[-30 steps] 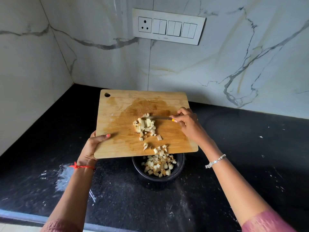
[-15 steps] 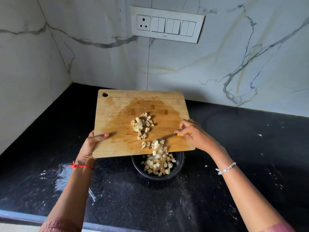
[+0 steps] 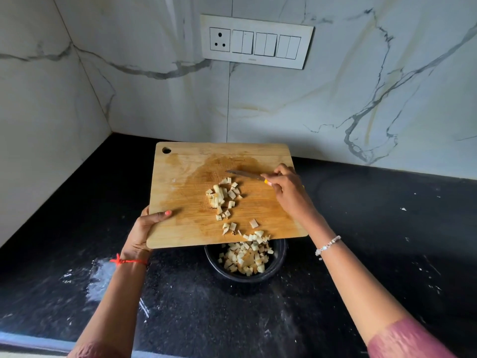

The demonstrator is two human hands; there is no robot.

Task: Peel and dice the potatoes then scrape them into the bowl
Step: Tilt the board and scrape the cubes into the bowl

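Above the diced potatoes (image 3: 223,196), the knife (image 3: 242,174) has returned.

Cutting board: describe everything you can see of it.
The cutting board is a rectangular slab, wood by its look, with rounded corners, a hole in its far left corner and a dark, wet-looking stain mid-surface. The left hand grips its near left corner, thumb on top, holding its near edge over the black bowl. Diced potato lies on it, some at that edge. The right hand holds a knife above its far part; contact unclear.
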